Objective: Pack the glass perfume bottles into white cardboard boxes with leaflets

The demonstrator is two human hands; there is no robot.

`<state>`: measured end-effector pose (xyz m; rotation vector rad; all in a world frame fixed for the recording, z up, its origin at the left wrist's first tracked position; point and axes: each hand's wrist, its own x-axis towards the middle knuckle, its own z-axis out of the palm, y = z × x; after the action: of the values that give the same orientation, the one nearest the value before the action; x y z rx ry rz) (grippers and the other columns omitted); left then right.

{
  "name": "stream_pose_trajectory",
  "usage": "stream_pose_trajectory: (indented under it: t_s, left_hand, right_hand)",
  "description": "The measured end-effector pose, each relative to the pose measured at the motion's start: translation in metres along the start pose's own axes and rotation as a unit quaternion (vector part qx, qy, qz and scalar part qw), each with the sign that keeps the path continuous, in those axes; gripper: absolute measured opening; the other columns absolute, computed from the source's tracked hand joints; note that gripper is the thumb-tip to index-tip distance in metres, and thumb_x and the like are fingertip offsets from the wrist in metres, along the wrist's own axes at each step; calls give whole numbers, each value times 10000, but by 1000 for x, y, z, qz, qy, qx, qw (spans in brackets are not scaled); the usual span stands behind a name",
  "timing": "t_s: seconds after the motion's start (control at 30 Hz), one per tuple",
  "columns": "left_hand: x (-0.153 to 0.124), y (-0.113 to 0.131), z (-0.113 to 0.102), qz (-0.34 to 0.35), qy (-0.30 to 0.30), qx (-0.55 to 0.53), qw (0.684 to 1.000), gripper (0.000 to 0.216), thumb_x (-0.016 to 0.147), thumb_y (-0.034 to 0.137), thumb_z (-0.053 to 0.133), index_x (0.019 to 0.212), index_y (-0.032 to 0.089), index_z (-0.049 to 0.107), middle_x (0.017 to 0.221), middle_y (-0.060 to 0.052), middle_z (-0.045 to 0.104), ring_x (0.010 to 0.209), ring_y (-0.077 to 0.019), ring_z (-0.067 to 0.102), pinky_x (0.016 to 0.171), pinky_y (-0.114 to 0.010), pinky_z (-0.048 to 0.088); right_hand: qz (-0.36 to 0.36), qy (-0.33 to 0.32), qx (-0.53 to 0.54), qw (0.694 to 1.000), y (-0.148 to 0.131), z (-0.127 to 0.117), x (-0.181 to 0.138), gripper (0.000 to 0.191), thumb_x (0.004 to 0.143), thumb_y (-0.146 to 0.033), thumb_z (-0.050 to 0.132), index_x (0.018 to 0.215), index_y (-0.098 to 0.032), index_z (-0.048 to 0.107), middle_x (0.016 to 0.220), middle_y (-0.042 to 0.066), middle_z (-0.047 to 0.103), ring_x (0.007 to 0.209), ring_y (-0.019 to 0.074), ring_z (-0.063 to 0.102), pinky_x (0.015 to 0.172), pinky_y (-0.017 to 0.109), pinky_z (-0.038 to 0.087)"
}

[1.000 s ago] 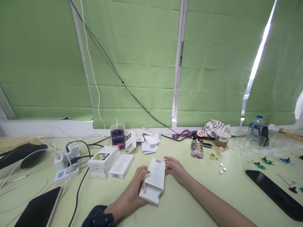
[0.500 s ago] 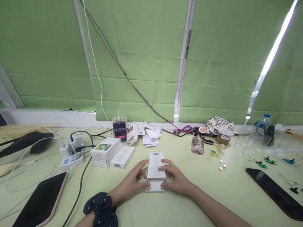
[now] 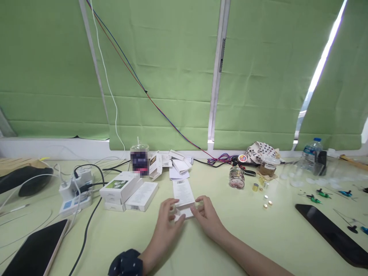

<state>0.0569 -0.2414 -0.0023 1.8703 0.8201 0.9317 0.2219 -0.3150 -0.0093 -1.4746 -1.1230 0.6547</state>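
Observation:
A small white box [image 3: 184,193] with a barcode label lies lengthwise on the pale green table [image 3: 230,245], just ahead of me. My left hand [image 3: 165,224] pinches its near left corner with bent fingers. My right hand [image 3: 207,218] grips its near right end, fingers curled over the flap. A dark dotted scrunchie [image 3: 126,263] sits on my left wrist.
Stacked white boxes [image 3: 126,191] and a power strip [image 3: 75,191] with cables lie left. A plastic cup [image 3: 139,159] and loose boxes [image 3: 172,163] stand behind. A glass jar [image 3: 237,178], gold caps [image 3: 267,199], a water bottle [image 3: 312,153] and dark tablets [image 3: 333,234] are right; another tablet [image 3: 31,253] is near left.
The box has gone from tilted in my left hand to lying straight on the table. Both hands have closed in on its near end.

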Motion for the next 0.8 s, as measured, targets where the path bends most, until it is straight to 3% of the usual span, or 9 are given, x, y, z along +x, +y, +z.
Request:
stream_pose_trajectory:
  t_s: [0.1, 0.17, 0.3, 0.4, 0.47, 0.53, 0.63, 0.7, 0.8]
  left_hand:
    - [18, -9, -3, -76, 95, 61, 991, 719, 661, 584, 613, 1191, 111, 504, 1201, -180, 472, 975, -320, 547, 777, -449, 493]
    - [28, -11, -7, -92, 69, 81, 990, 751, 647, 603, 610, 1170, 71, 527, 1109, -178, 539, 878, -310, 566, 781, -461, 473]
    - [35, -8, -7, -45, -18, 67, 997, 499, 743, 537, 567, 1023, 129, 630, 994, -128, 641, 853, -286, 585, 779, -412, 463]
    - [29, -2, -6, 3, -43, 21, 999, 406, 801, 459, 554, 1084, 173, 606, 997, -101, 658, 864, -251, 586, 759, -366, 469]
    - [23, 2, -9, 50, -42, 0, 998, 376, 837, 401, 547, 1158, 205, 556, 1061, -93, 640, 878, -225, 577, 754, -338, 465]
    - [18, 7, -14, 98, -26, 4, 995, 381, 857, 343, 544, 1220, 236, 499, 1144, -91, 605, 888, -205, 572, 743, -317, 460]
    - [13, 15, -21, 142, -43, 7, 989, 319, 882, 298, 511, 1199, 262, 506, 1271, -98, 544, 1017, -222, 563, 773, -313, 461]
    - [12, 17, -23, 127, -85, -17, 988, 244, 907, 318, 471, 1132, 265, 552, 1374, -90, 472, 1145, -243, 524, 844, -327, 461]
    - [12, 12, -22, 56, -122, -84, 987, 256, 906, 389, 473, 1106, 260, 564, 1482, -85, 333, 1149, -254, 552, 902, -360, 469]
  right_hand:
    - [6, -9, 7, 1000, 6, 0, 5, 420, 813, -442, 577, 1137, -208, 448, 1146, 94, 535, 714, 147, 579, 693, 326, 482]
    - [22, -27, 37, 999, 10, 1, 10, 480, 811, -431, 581, 1207, -212, 419, 1162, 89, 548, 644, 116, 574, 658, 310, 477]
    - [66, -54, 116, 990, 10, 1, 18, 543, 753, -457, 641, 1193, -209, 443, 1184, 100, 567, 493, 59, 535, 472, 242, 418]
    - [90, -70, 193, 974, 4, -4, 17, 549, 729, -466, 661, 1168, -229, 432, 1189, 105, 576, 423, 43, 519, 374, 206, 356]
    - [68, -81, 239, 965, -2, -9, 15, 543, 731, -420, 675, 1171, -261, 399, 1167, 87, 593, 422, 44, 526, 382, 198, 373]
    - [-2, -87, 251, 964, -8, -13, 12, 523, 725, -341, 698, 1153, -290, 401, 1191, 68, 585, 490, 61, 574, 455, 215, 440]
    - [-108, -90, 211, 967, -13, -15, 7, 367, 745, -253, 677, 1057, -276, 486, 1299, 68, 525, 818, 151, 660, 667, 273, 512]
    - [-122, -104, 197, 967, -12, -14, 6, 261, 776, -221, 627, 1009, -263, 518, 1395, 68, 449, 998, 192, 628, 748, 294, 510]
    - [-107, -140, 166, 970, -3, -15, 6, 314, 776, -149, 547, 1063, -273, 525, 1493, 52, 329, 1040, 200, 615, 752, 305, 511]
